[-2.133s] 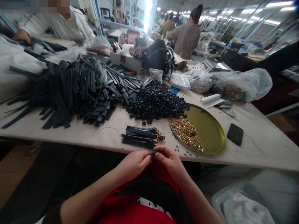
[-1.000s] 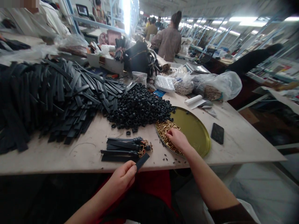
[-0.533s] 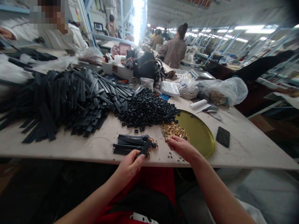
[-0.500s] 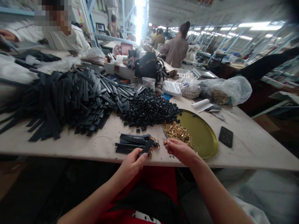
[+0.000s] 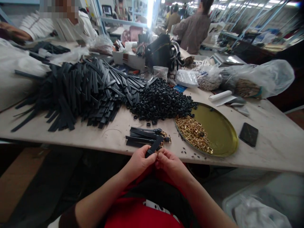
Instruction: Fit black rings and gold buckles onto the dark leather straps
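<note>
My left hand [image 5: 142, 159] is closed on a black strap [image 5: 155, 145] that tilts up and away from the fingers. My right hand [image 5: 169, 161] meets it at the strap's near end, pinching a small gold buckle [image 5: 159, 152] that the fingertips mostly hide. Just beyond the hands lies a small bundle of black straps with gold fittings [image 5: 142, 136]. To the right, gold buckles [image 5: 193, 133] are heaped on the left side of a round gold tray [image 5: 222, 139]. A mound of small black loops [image 5: 163, 99] sits behind the bundle.
A large pile of black straps [image 5: 83, 91] covers the table's left part. A phone [image 5: 248, 134] lies right of the tray. Plastic-wrapped bundles [image 5: 251, 82], a white roll [image 5: 220, 96] and a black bag [image 5: 158, 53] stand farther back. A co-worker [image 5: 64, 28] sits across the table.
My right hand has moved left from beside the tray, bringing the gold buckle to the strap in my left hand. Both hands are now together near the table edge. The view has shifted.
</note>
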The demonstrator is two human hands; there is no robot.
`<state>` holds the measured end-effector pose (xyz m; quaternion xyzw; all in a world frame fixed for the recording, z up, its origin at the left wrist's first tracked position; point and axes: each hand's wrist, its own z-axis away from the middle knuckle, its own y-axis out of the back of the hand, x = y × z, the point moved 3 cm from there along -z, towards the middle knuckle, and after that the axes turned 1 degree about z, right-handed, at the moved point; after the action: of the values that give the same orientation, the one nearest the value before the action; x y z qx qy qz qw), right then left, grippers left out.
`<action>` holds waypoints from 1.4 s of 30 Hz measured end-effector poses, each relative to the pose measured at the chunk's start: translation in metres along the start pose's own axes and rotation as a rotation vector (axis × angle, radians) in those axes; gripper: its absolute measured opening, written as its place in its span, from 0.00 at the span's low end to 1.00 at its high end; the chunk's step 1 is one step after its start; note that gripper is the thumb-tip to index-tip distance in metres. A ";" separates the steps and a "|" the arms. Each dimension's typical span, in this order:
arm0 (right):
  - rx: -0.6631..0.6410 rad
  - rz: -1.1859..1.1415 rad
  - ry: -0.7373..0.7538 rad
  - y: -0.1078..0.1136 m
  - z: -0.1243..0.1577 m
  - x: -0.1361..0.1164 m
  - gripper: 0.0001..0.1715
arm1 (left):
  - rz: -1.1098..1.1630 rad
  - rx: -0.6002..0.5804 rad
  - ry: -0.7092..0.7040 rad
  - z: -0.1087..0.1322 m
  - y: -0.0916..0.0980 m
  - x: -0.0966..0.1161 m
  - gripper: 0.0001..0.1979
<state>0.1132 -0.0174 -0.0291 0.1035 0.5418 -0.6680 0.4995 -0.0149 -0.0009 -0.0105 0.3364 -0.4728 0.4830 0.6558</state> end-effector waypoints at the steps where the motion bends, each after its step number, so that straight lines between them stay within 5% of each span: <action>1: 0.026 -0.030 0.011 0.001 -0.001 0.001 0.12 | 0.008 -0.008 0.004 -0.001 0.000 0.001 0.11; 11: 0.088 -0.452 -0.209 0.007 -0.007 0.004 0.09 | 0.292 -0.062 0.146 -0.010 0.008 -0.011 0.14; 19: 0.126 -0.433 -0.213 0.010 -0.011 0.006 0.10 | 0.246 -0.042 0.204 -0.006 0.016 -0.016 0.14; 25: 0.286 -0.218 0.066 0.008 -0.014 0.012 0.11 | 0.393 -0.011 0.234 -0.010 -0.003 -0.027 0.17; 37: 0.373 0.327 0.419 -0.009 0.004 0.005 0.09 | 1.030 -0.318 0.435 -0.003 -0.028 -0.016 0.08; 42: 0.457 0.427 0.501 -0.010 0.012 0.007 0.09 | 0.871 -0.130 0.263 0.003 -0.021 -0.012 0.10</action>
<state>0.1066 -0.0324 -0.0227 0.4819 0.4507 -0.6065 0.4436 0.0032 -0.0138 -0.0206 0.0003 -0.5122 0.7215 0.4659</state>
